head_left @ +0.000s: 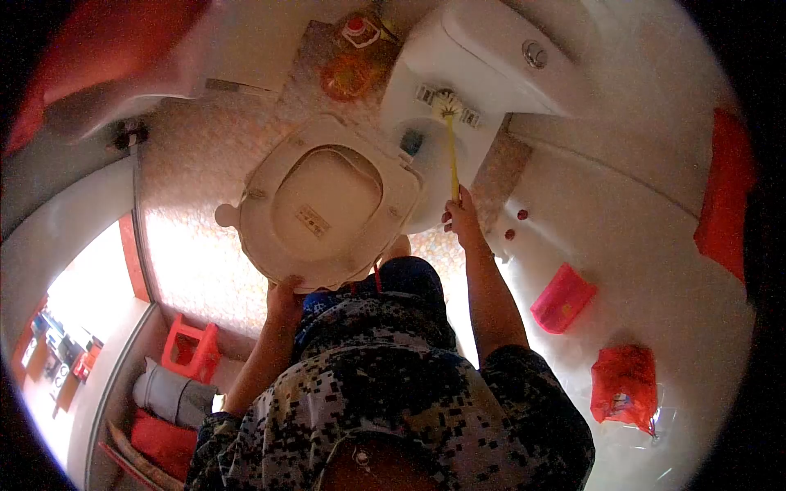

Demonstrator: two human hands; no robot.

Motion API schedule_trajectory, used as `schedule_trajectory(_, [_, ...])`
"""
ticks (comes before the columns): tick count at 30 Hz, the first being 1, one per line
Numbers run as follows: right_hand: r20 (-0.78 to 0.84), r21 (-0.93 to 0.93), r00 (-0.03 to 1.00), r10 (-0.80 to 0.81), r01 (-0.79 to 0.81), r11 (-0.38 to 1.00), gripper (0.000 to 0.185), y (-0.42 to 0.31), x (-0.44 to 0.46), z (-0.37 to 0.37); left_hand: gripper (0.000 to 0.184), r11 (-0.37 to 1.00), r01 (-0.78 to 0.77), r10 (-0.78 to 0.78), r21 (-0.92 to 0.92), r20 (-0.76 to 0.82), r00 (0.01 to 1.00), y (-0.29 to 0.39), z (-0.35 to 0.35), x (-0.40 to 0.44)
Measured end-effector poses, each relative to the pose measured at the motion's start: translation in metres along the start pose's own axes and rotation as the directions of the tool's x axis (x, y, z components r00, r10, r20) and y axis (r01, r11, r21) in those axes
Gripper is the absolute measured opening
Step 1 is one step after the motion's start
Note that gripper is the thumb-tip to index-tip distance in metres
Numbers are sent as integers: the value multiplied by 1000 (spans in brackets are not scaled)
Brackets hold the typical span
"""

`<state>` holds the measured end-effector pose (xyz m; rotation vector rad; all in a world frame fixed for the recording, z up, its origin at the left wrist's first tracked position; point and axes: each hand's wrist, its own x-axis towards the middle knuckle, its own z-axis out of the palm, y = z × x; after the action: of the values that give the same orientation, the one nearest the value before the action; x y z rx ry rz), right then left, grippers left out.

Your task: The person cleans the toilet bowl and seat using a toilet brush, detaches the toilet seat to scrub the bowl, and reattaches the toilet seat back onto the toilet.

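Observation:
My left hand (285, 301) grips the near edge of a detached toilet seat with its lid (327, 204), tilted up in front of my body. A label shows in the middle of it. My right hand (463, 219) is closed around the yellow handle of a toilet brush (453, 159). The pale bristles of the brush are at the back ledge of the white toilet (483, 155), between two hinge mounts. Part of the bowl is hidden behind the seat.
The cistern (508, 49) has a round flush button. A red-capped bottle (355, 29) and an orange basin (348, 78) stand beside the toilet. A red stool (190, 348) and grey bucket-like item (176, 393) are behind on the left. A pink pouch (563, 298) and red bag (624, 385) hang right.

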<state>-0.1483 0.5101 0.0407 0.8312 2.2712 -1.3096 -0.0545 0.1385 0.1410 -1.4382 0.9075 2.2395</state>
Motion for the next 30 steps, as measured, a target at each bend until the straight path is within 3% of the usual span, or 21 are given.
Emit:
schedule_trajectory(1, [-85, -145, 971, -225, 211, 967, 43, 0, 3, 0, 68, 1000, 0, -1, 5, 9, 1000, -1, 0, 1])
schedule_trajectory(3, [-94, -384, 932, -351, 291, 876, 46, -21, -4, -1, 64, 1000, 0, 0, 4, 4, 1000, -3, -2, 2])
schedule_trajectory(5, [-36, -555, 989, -142, 98, 826, 46, -46, -18, -8, 57, 1000, 2, -2, -12, -21, 1000, -9, -6, 6])
schedule_trajectory(8, [-35, -576, 999, -11, -11, 818, 43, -49, 10, 5, 57, 997, 26, -22, 69, -64, 998, -12, -14, 10])
schedule_trajectory(11, [81, -501, 997, 8, 33, 865, 39, -96, 39, -4, 61, 993, -43, 44, 111, -2, 999, -4, 5, -1])
schedule_trajectory(14, [9, -432, 998, -67, 65, 899, 38, -57, 20, -4, 65, 993, -79, 76, 88, 32, 997, -3, 8, 0])
schedule_trajectory(17, [-135, -384, 943, -304, 233, 893, 39, 14, 4, -3, 68, 984, -113, 110, 140, 33, 993, 0, 18, -1])
schedule_trajectory(18, [-103, -428, 947, -303, 232, 873, 40, -5, 15, -9, 69, 980, -130, 120, 154, 73, 990, -2, 16, -1])
schedule_trajectory(19, [-48, -274, 999, -10, -3, 962, 41, -25, 26, -13, 69, 979, -130, 118, 160, 83, 990, -1, 15, 1])
schedule_trajectory(20, [52, -131, 963, 265, -257, 958, 41, -65, 32, -18, 69, 978, -134, 119, 163, 97, 988, -2, 15, 3])
schedule_trajectory(22, [42, -111, 966, 256, -250, 962, 42, -54, 22, -19, 68, 970, -130, 113, 204, 92, 989, -1, 9, 7])
schedule_trajectory(23, [-69, -251, 997, -39, 20, 968, 43, -6, 12, -14, 68, 967, -130, 116, 219, 75, 990, 0, 13, 9])
schedule_trajectory(25, [-111, -437, 963, -246, 175, 882, 46, 22, 0, -15, 68, 959, -124, 122, 255, 25, 992, 2, 18, 6])
schedule_trajectory(29, [-71, -494, 997, -27, -12, 869, 47, -14, 15, -19, 70, 968, -114, 104, 221, 58, 993, 2, 17, 14])
schedule_trajectory(30, [-103, -491, 991, -90, 28, 871, 46, -26, 29, -16, 70, 968, -76, 62, 239, 67, 996, 4, 19, 12])
